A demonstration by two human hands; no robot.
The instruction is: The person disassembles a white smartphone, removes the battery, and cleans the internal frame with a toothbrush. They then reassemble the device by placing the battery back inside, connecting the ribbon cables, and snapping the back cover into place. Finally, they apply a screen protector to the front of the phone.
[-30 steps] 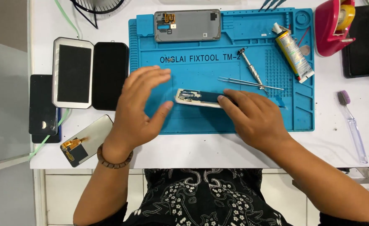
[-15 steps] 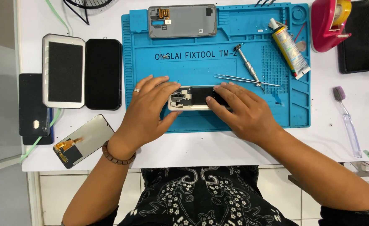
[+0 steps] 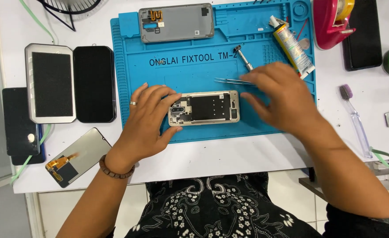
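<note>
- My left hand (image 3: 148,125) grips the opened phone frame (image 3: 204,108) at its left end: thumb under the near edge, index and middle fingers curled over the far edge by the camera corner. Narrow pinch, holding the frame flat on the blue repair mat (image 3: 132,57).
- The frame lies lengthwise just right of my left fingertips, inner side up, dark plate in the middle, gold rim around it.
- My right hand (image 3: 282,99) hovers just right of the frame's other end, fingers spread loose and half curled, holding nothing that I can see. It's motion-blurred, so I cannot tell if the fingertips touch the frame.
- Tweezers (image 3: 232,80) lie on the mat just beyond my right fingertips, their right end hidden under my hand.
- A small screwdriver (image 3: 243,58) sits farther out, past the tweezers, tilted.
- A glue tube (image 3: 291,46) lies beyond my right knuckles, at the mat's far right.
- A grey back cover (image 3: 176,23) rests at the mat's far edge, well beyond my left fingers.
- Left of my left hand, off the mat: a white-framed phone (image 3: 50,83) and a black phone (image 3: 94,83) side by side.
- Near my left wrist lies a loose display panel (image 3: 77,156) with an orange flex cable.
- Right of my right forearm lies a purple toothbrush (image 3: 355,119) on the white table (image 3: 229,156).
</note>
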